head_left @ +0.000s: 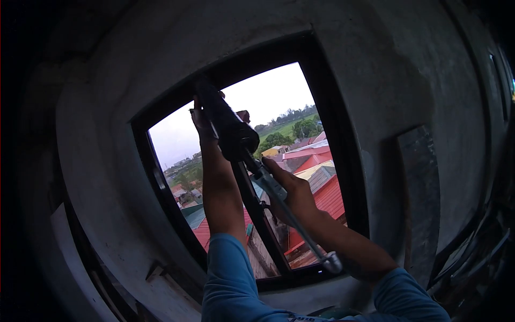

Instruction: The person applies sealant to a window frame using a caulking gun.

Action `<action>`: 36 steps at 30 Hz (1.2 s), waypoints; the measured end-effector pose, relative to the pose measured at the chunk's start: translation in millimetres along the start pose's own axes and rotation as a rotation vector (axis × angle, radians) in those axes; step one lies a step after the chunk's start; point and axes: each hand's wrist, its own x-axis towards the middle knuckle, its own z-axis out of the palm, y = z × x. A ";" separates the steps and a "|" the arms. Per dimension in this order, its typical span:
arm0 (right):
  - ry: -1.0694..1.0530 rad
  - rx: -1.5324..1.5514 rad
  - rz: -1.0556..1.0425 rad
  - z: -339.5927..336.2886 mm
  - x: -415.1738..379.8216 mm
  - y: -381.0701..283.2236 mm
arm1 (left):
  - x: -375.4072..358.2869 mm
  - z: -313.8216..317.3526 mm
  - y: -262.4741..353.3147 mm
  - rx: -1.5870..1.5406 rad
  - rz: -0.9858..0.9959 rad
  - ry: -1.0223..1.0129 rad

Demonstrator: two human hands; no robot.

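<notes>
A caulking gun (229, 126) with a dark barrel slants up toward the top of a black window frame (335, 115). Its nozzle end is lost in the dark against the frame's upper bar. My left hand (200, 122) is wrapped around the barrel's left side, its fingers partly hidden behind it. Lower down, my right hand (294, 193) grips the gun's grey handle; the trigger is mostly covered. From the handle a metal plunger rod (300, 228) runs back toward me and ends in a shiny bent tip.
Grey plastered wall (370, 64) surrounds the window. A dark upright board (421, 188) leans on the wall at right. Pieces of wood (171, 282) lie low at left. Outside are red metal roofs (316, 161), trees and pale sky, beyond a dark vertical window bar (263, 225).
</notes>
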 end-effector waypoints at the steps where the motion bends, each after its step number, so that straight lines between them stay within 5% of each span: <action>1: -0.019 -0.008 0.021 -3.3 -0.5 0.4 | 1.4 1.0 -2.1 0.003 -0.020 0.036; 6: 0.011 0.031 0.076 -9.0 -14.7 8.2 | 17.9 37.9 -35.1 -0.181 -0.075 -0.135; 10: 0.055 -0.082 0.021 -27.4 -8.1 12.2 | 24.9 13.4 -45.0 -0.106 0.055 0.194; 13: -0.060 0.201 -0.070 -48.2 -13.2 11.0 | 27.6 15.3 -46.3 -0.133 0.066 0.234; 18: 0.023 0.227 -0.066 -36.4 -15.5 11.1 | 25.3 9.0 -42.8 -0.173 0.063 0.154; 24: 0.094 -0.135 -0.252 -21.5 -14.8 -11.8 | 25.1 1.9 -44.1 -0.305 -0.026 0.116; 26: 0.235 -0.181 -0.034 -20.2 -28.0 -5.1 | 31.1 -3.9 -51.2 -0.377 -0.087 0.115; 28: 0.331 -0.209 -0.197 -26.0 -31.9 0.3 | 38.3 -2.3 -67.3 -0.303 -0.037 0.191; 30: 0.509 -0.039 -0.021 -28.8 -59.5 22.8 | 49.0 -1.5 -83.3 -0.211 -0.186 0.098; 32: 0.683 0.080 -0.049 -35.0 -79.3 24.3 | 44.9 26.6 -116.1 0.051 -0.038 0.362; 34: 0.884 0.027 0.122 -48.0 -96.9 0.3 | 38.5 76.2 -122.1 0.096 -0.308 0.441; 36: 0.877 0.067 0.117 -83.3 -136.0 0.0 | 13.2 93.4 -160.0 0.227 -0.330 0.497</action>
